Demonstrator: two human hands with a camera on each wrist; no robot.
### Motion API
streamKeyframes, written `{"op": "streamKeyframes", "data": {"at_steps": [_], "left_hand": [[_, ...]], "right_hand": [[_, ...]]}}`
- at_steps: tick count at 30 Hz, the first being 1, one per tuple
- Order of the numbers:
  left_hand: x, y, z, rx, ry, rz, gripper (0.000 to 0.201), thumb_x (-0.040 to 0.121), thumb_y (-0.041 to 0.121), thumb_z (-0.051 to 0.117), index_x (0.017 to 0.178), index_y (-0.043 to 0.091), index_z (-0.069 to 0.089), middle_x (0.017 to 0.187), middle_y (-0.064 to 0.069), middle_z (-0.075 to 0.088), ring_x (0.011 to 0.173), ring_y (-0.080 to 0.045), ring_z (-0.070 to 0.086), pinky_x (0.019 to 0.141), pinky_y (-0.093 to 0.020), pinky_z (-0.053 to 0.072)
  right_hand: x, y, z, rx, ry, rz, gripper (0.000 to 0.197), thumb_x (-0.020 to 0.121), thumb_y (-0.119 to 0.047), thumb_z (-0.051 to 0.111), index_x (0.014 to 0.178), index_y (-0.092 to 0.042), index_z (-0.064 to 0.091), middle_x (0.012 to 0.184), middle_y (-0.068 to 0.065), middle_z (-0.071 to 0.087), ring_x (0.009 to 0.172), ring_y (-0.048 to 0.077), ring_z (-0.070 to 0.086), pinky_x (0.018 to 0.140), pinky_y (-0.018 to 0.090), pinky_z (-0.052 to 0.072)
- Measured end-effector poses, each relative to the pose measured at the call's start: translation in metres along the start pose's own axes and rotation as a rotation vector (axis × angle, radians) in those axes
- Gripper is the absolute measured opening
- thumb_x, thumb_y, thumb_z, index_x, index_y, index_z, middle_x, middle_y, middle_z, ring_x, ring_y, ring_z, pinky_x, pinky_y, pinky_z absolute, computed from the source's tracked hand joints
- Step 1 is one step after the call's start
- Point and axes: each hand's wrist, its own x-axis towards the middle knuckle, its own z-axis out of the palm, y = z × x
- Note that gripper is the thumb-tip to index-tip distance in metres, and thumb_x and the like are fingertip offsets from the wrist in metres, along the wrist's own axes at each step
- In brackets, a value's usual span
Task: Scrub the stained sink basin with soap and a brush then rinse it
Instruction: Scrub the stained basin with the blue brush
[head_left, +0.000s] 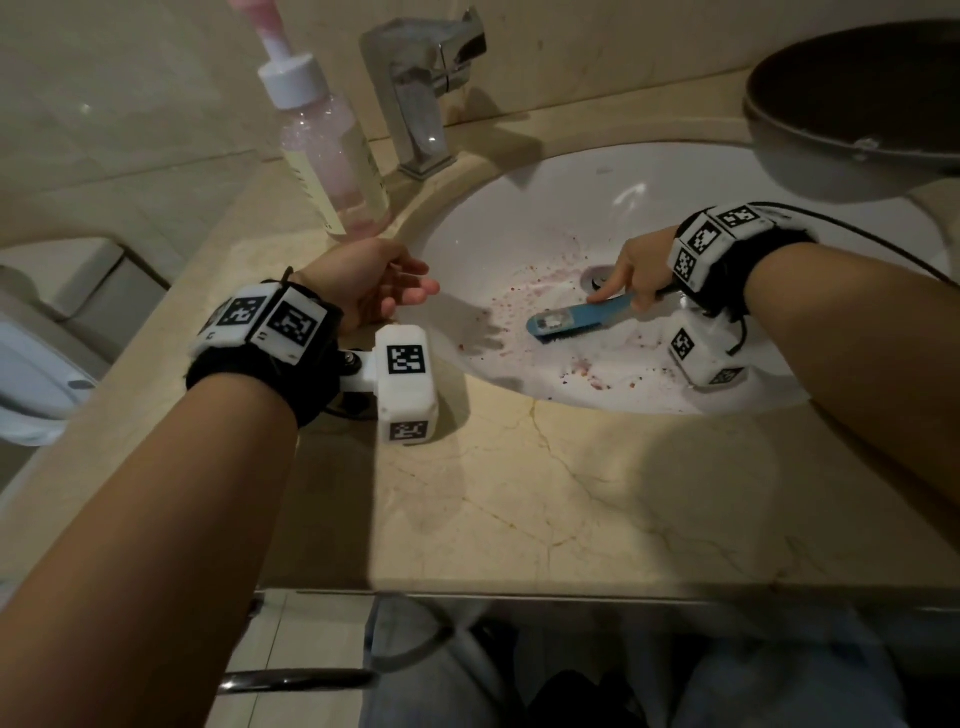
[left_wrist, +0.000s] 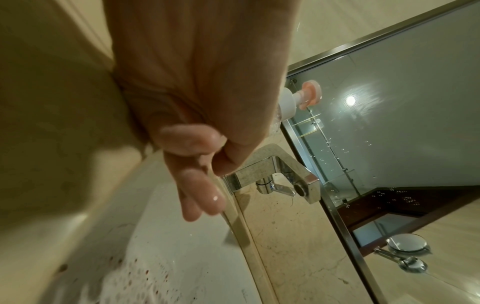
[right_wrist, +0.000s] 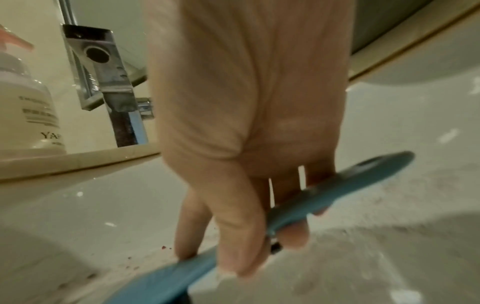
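Both forearms reach in from the bottom of the head view, each wrist strapped with a black band carrying white marker cubes. Right hand (head_left: 641, 270) is down inside the sink basin (head_left: 519, 208), its fingers (right_wrist: 293, 232) curled round the handle of a blue brush (head_left: 576, 317); the forefinger lies stretched along the top of the handle toward the head. In the right wrist view the thumb presses one side of the handle and the other fingers wrap it from beneath. Its dark bristles face down against the white basin floor, just in front of the drain (head_left: 597, 275). Reddish-pink specks and smears are scattered around the brush and drain, with a pale foamy film on the basin floor near the front wall.

Left hand (head_left: 374, 286) hovers at the left rim of the basin over the beige marble worktop (head_left: 571, 493), holding nothing; its fingers (left_wrist: 205, 195) are loosely extended and look wet in the left wrist view.

Behind the left hand stands a clear pump bottle (head_left: 332, 150) with pink liquid and a white collar, on the worktop just left of the chrome faucet (head_left: 421, 88), whose spout reaches over the back of the basin. A dark round bowl (head_left: 852, 114) sits at the upper right, beside the basin. A mirror (left_wrist: 402, 102) above the worktop shows in the left wrist view.
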Motion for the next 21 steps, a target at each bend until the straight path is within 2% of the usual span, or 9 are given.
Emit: {"op": "streamKeyframes", "data": {"at_steps": [2, 4, 7, 10, 13, 15, 17, 20, 21], "left_hand": [[0.0, -0.001, 0.0, -0.002, 0.0, -0.002, 0.023, 0.097, 0.013, 0.033, 0.08, 0.013, 0.048, 0.047, 0.005, 0.066, 0.03, 0.001, 0.052, 0.026, -0.007, 0.027], [0.0, -0.001, 0.001, 0.002, 0.003, -0.006, 0.022, 0.097, 0.014, 0.033, 0.08, 0.013, 0.048, 0.047, 0.005, 0.066, 0.031, 0.001, 0.052, 0.026, -0.007, 0.026], [0.0, 0.0, 0.001, 0.015, 0.001, -0.006, 0.023, 0.097, 0.015, 0.032, 0.08, 0.014, 0.048, 0.046, 0.006, 0.065, 0.03, 0.002, 0.052, 0.027, -0.006, 0.026], [0.0, 0.0, 0.0, 0.009, 0.004, -0.003, 0.023, 0.098, 0.015, 0.032, 0.08, 0.014, 0.048, 0.046, 0.006, 0.065, 0.03, 0.002, 0.052, 0.027, -0.006, 0.026], [0.001, 0.0, 0.0, 0.011, 0.006, 0.0, 0.023, 0.098, 0.015, 0.033, 0.081, 0.013, 0.048, 0.047, 0.006, 0.066, 0.03, 0.002, 0.052, 0.026, -0.007, 0.026], [0.001, 0.0, 0.001, 0.014, 0.007, 0.0, 0.023, 0.098, 0.015, 0.033, 0.081, 0.014, 0.049, 0.047, 0.005, 0.066, 0.03, 0.002, 0.052, 0.026, -0.007, 0.027], [0.001, 0.0, 0.001, 0.019, 0.012, -0.002, 0.023, 0.098, 0.016, 0.034, 0.081, 0.014, 0.049, 0.048, 0.005, 0.066, 0.03, 0.002, 0.051, 0.026, -0.008, 0.027], [0.003, 0.0, 0.0, 0.011, 0.014, -0.001, 0.023, 0.097, 0.016, 0.033, 0.081, 0.013, 0.049, 0.048, 0.005, 0.066, 0.03, 0.001, 0.051, 0.026, -0.007, 0.026], [0.003, -0.001, 0.0, 0.008, 0.015, -0.002, 0.023, 0.098, 0.016, 0.033, 0.081, 0.013, 0.05, 0.048, 0.005, 0.067, 0.03, 0.001, 0.051, 0.026, -0.007, 0.026]], "right_hand": [[-0.003, -0.003, -0.003, -0.051, -0.091, 0.001, 0.05, 0.087, 0.002, 0.056, 0.119, -0.036, 0.062, 0.07, -0.016, 0.046, 0.06, 0.01, 0.04, 0.055, 0.019, 0.035], [-0.009, -0.007, -0.005, -0.067, -0.274, -0.009, 0.05, 0.086, -0.002, 0.059, 0.112, -0.044, 0.062, 0.077, -0.014, 0.05, 0.067, 0.01, 0.045, 0.064, 0.019, 0.039], [-0.014, -0.003, -0.004, -0.035, -0.394, -0.039, 0.049, 0.085, -0.003, 0.062, 0.118, -0.039, 0.062, 0.075, -0.014, 0.062, 0.071, 0.009, 0.05, 0.068, 0.017, 0.041], [-0.015, 0.016, -0.002, 0.015, -0.333, -0.015, 0.051, 0.084, 0.001, 0.061, 0.123, -0.032, 0.063, 0.075, -0.005, 0.062, 0.068, 0.01, 0.049, 0.065, 0.018, 0.04], [-0.016, 0.035, 0.004, 0.049, -0.13, 0.042, 0.054, 0.084, 0.002, 0.056, 0.12, -0.037, 0.064, 0.073, 0.0, 0.06, 0.061, 0.011, 0.046, 0.06, 0.02, 0.039], [-0.016, 0.038, 0.008, 0.053, -0.092, 0.045, 0.054, 0.084, 0.001, 0.054, 0.119, -0.039, 0.063, 0.073, 0.002, 0.06, 0.061, 0.012, 0.045, 0.06, 0.02, 0.039], [-0.018, 0.034, 0.008, 0.051, -0.192, -0.01, 0.055, 0.084, 0.002, 0.056, 0.119, -0.04, 0.063, 0.074, 0.001, 0.061, 0.062, 0.01, 0.047, 0.063, 0.021, 0.039], [-0.02, 0.02, 0.007, 0.137, -0.445, -0.107, 0.054, 0.082, 0.003, 0.062, 0.115, -0.039, 0.063, 0.074, -0.005, 0.066, 0.065, 0.007, 0.054, 0.07, 0.021, 0.044], [-0.02, 0.017, 0.007, 0.143, -0.439, -0.12, 0.053, 0.082, 0.002, 0.063, 0.115, -0.039, 0.064, 0.072, -0.006, 0.066, 0.067, 0.009, 0.054, 0.073, 0.023, 0.044]]}}
